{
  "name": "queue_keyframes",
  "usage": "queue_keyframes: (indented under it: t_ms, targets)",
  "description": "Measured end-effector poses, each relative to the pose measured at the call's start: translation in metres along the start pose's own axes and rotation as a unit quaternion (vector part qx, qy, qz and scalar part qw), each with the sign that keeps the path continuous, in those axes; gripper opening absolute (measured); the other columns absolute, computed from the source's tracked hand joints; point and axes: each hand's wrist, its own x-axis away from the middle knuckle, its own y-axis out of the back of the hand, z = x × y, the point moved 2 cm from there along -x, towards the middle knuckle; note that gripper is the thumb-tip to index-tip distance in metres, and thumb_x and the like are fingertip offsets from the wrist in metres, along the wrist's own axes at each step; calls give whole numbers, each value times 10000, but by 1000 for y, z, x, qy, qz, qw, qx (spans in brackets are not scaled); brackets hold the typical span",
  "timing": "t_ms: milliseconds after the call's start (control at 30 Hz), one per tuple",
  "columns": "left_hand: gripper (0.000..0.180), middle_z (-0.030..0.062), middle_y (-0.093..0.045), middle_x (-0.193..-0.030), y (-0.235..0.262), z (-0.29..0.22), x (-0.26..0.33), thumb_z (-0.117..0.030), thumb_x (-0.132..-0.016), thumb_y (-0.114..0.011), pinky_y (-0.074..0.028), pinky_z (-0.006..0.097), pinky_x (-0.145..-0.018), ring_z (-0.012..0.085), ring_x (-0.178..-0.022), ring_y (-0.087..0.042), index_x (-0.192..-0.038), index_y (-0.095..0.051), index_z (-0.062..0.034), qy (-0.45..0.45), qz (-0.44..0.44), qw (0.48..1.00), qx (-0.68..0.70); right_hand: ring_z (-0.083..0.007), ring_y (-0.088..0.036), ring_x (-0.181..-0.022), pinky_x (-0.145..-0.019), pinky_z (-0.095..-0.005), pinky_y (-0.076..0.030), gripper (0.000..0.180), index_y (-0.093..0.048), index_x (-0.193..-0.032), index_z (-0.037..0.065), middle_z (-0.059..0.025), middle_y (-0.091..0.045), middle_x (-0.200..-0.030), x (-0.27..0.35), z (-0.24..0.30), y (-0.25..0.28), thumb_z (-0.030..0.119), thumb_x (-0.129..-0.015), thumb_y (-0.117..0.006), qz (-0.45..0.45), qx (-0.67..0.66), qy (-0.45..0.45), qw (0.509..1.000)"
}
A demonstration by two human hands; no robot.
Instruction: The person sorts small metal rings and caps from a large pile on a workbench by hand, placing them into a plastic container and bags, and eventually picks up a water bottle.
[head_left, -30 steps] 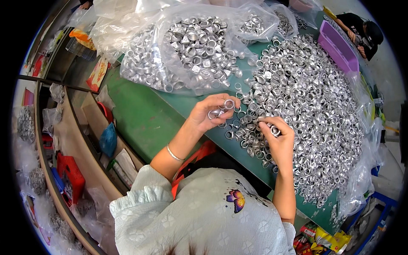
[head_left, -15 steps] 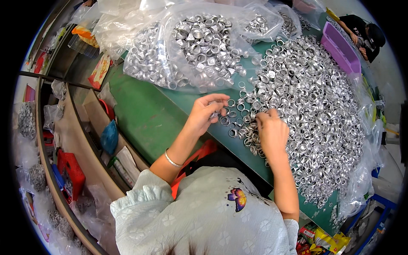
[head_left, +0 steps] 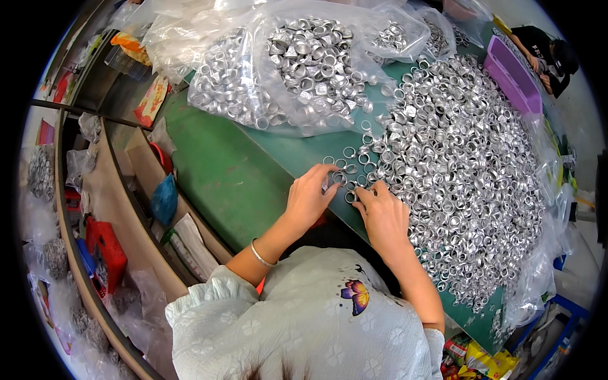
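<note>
A broad heap of silver metal rings [head_left: 468, 171] covers the right part of the green tabletop. Near the table's front edge, my left hand [head_left: 307, 196] curls its fingers and thumb around a few rings, partly hidden in the palm. Close by on its right, my right hand [head_left: 386, 218] has thumb and forefinger together on a ring at the heap's left border. Several loose rings [head_left: 365, 158] lie flat just beyond the fingertips, apart from the heap. Both hands are low over the table, with a small gap between them.
Clear plastic bags full of rings [head_left: 310, 60] stand at the back. A purple basket [head_left: 510, 76] sits at the far right, beside another person [head_left: 538, 54]. Wooden shelving [head_left: 104, 209] with a red bin [head_left: 106, 256] and a blue bag [head_left: 164, 201] runs along the left.
My right hand has come left and nearer, out of the heap to the loose rings. My left hand has dropped slightly nearer, its fingers now lower by the table edge.
</note>
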Motion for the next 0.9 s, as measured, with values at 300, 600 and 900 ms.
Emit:
queue_keyframes:
  t_ms: [300, 600, 900]
  targets:
    - [234, 93, -521, -706, -16, -7, -22, -68, -744, -689, -427, 333, -524, 236, -559, -516, -966, -615, -67, -55, -34, 998, -5, -285, -609, -625, -556, -387, -478, 80, -664, -831, 88, -80, -602, -803, -4, -28, 20, 104, -754, -677, -76, -67, -74, 992]
    - [270, 90, -580, -745, -11, -11, 3, -126, -736, -717, -458, 322, -559, 239, -601, -558, -980, -614, -73, -65, 107, 992, 11, -251, -615, -691, -657, -305, -466, 102, -673, -808, 4, -119, -649, -786, 36, -69, 46, 38, -720, -713, -116, -189, -177, 959]
    - [323, 87, -573, -750, -26, -16, -12, -85, -731, -701, -460, 334, -569, 251, -596, -554, -1036, -594, -80, -43, 68, 997, -13, -319, -597, -596, -514, -403, -451, 153, -632, -790, 63, -110, -608, -782, 23, -46, 23, 196, -762, -704, -101, 63, -174, 978]
